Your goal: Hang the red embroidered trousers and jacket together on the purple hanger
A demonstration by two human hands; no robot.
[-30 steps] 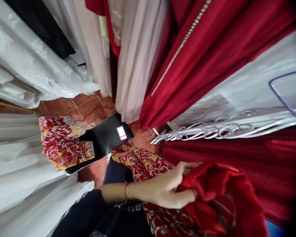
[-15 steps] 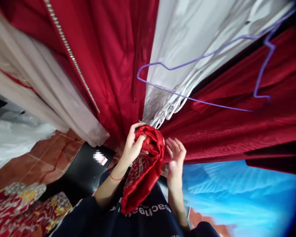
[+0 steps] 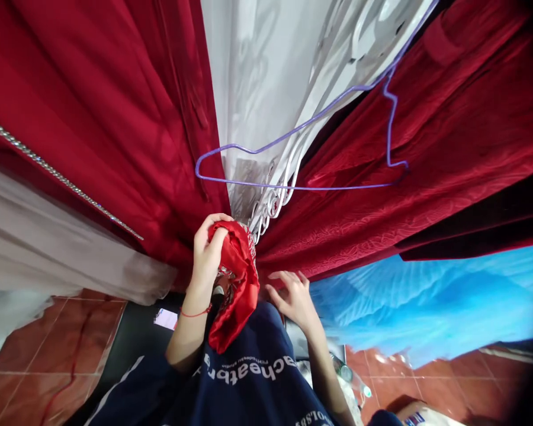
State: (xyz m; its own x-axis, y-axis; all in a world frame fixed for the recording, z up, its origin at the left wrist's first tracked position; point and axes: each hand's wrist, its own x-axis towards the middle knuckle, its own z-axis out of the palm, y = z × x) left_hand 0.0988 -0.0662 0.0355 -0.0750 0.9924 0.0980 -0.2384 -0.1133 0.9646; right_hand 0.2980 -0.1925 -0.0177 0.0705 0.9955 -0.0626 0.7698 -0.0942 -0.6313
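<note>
My left hand (image 3: 208,251) is closed around a bunched red satin garment (image 3: 235,278) with patterned trim, held up at chest height; the cloth hangs down over my dark blue shirt. My right hand (image 3: 293,293) is just to its right, fingers spread, holding nothing and close to the hanging red fabric. A purple wire hanger (image 3: 293,186) hangs above both hands in front of the hanging clothes.
Long red gowns (image 3: 93,118) hang left and right, with a white and silver gown (image 3: 266,77) between them. A blue gown (image 3: 404,307) hangs lower right. A black box (image 3: 133,337) lies on the red tiled floor (image 3: 35,361). A beige garment (image 3: 35,260) hangs left.
The view has swung up and right, away from the patterned cloth on the floor. My left hand lifted the red garment from waist height. My right hand came into view and lowered slightly.
</note>
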